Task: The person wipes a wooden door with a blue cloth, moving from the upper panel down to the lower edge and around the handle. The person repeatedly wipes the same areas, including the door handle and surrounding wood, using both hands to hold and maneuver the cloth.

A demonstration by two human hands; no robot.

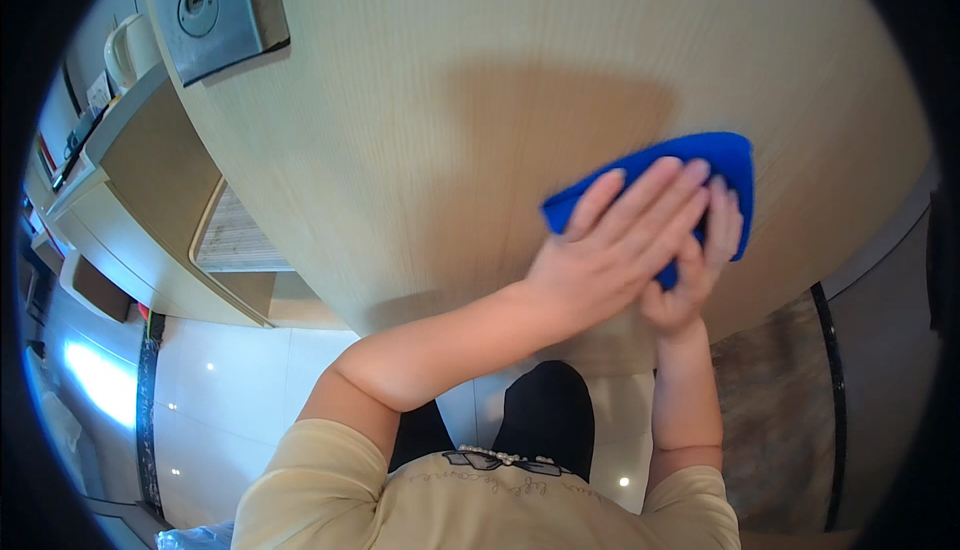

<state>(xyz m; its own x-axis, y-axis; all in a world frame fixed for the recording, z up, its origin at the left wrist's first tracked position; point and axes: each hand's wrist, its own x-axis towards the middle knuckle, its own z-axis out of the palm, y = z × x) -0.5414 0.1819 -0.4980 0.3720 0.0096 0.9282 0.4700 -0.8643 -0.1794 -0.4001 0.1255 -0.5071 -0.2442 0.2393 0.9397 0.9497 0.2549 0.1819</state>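
Note:
A folded blue cloth point(720, 149) lies against the pale wood-grain door panel point(360, 137) in front of me. My left hand point(619, 239) reaches across and presses flat on the cloth, its fingers stretched up and to the right. Close beside it, partly behind the left fingers, my right hand point(694, 265) has its fingers curved over the cloth's right part. Both hands hold the cloth to the surface, and they hide its middle. A soft shadow falls on the panel to the left of them.
At the panel's upper left is a metal lock plate point(225, 32) with a key cylinder. A pale cabinet point(127, 227) stands left, with a white pitcher point(139, 47) and small items on top. Below are white floor tiles point(225, 377); a brown marbled floor section point(772, 415) lies right.

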